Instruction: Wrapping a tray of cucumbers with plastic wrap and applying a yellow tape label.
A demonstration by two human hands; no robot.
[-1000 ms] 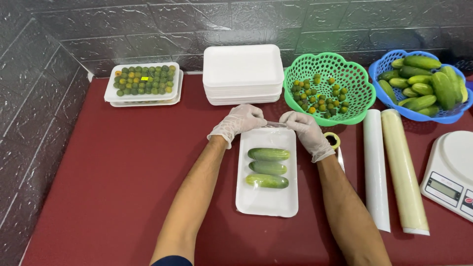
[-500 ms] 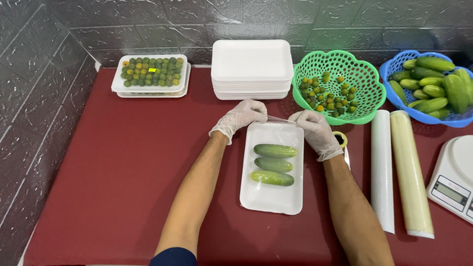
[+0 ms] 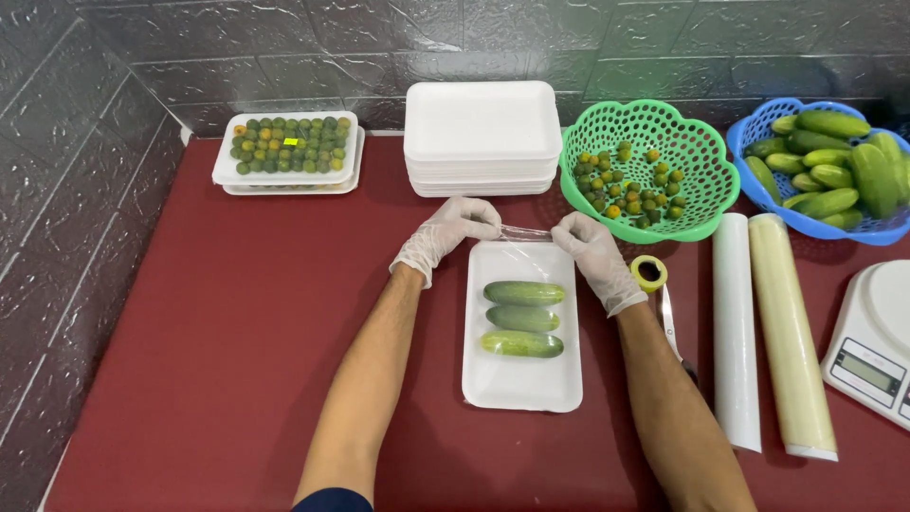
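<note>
A white foam tray (image 3: 520, 381) lies on the red table and carries three green cucumbers (image 3: 522, 318) side by side. Clear cling film (image 3: 525, 233) is stretched over the tray, and its bunched edge runs along the tray's far end. My left hand (image 3: 447, 232), in a thin glove, pinches the film at the far left corner. The gloved right hand (image 3: 594, 256) pinches the same edge at the far right corner. Both forearms reach in from the near edge on either side of the tray.
A stack of white foam trays (image 3: 482, 137) stands behind. A filled tray of small citrus (image 3: 287, 147) sits at the back left. A green basket (image 3: 648, 169), a blue basket of cucumbers (image 3: 828, 166), two film rolls (image 3: 763, 327), yellow tape (image 3: 649, 273), scissors and a scale (image 3: 875, 337) are on the right.
Both hands keep pinching the film at the tray's far end. The view has shifted slightly, so tray and hands sit a little further right and lower in the picture.
</note>
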